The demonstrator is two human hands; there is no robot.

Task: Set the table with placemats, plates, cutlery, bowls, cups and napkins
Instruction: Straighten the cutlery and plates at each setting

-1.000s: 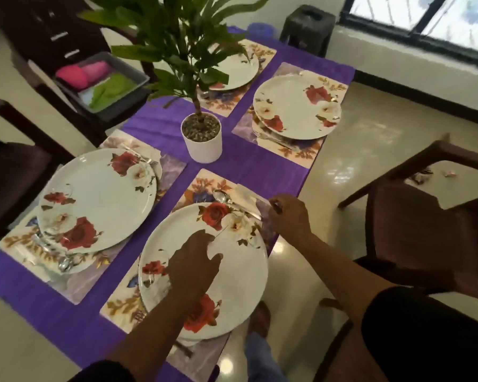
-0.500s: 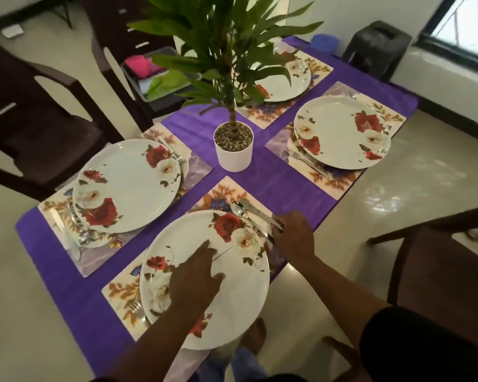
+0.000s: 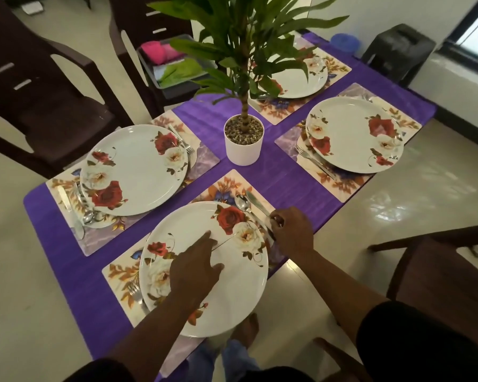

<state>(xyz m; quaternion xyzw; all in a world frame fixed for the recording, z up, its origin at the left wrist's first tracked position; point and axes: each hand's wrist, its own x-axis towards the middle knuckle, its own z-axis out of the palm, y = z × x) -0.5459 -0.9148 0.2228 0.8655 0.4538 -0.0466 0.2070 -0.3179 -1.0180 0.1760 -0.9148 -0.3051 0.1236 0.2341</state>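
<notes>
The left hand (image 3: 195,267) lies flat on the near plate (image 3: 204,268), its fingers straight and spread, the forefinger reaching toward the red rose printed near the plate's far edge. It holds nothing — it only presses on the white surface.

The right hand (image 3: 291,232) sits at the right edge of the same plate, fingers curled in with the tips pinched round the handle end of the knife (image 3: 255,202). The knife lies on the placemat (image 3: 226,188) just beyond the plate, its blade pointing away from the person. A spoon (image 3: 242,203) lies just beside the knife on its left, bowl end away; whether the fingers also touch the spoon's handle I cannot tell. A fork (image 3: 135,292) shows at the left edge of the near plate, partly tucked under its rim.

Three more plates stand on their own placemats: one to the left (image 3: 135,170) with a fork, knife and spoon by it, one to the right (image 3: 355,135) with a fork at its near side, and a far one (image 3: 301,78) half hidden by leaves. A potted plant (image 3: 243,142) stands in the middle on the purple tablecloth (image 3: 295,183). Dark chairs (image 3: 47,106) ring the table — behind one, a tray (image 3: 174,64) holds pink and green cloths.
</notes>
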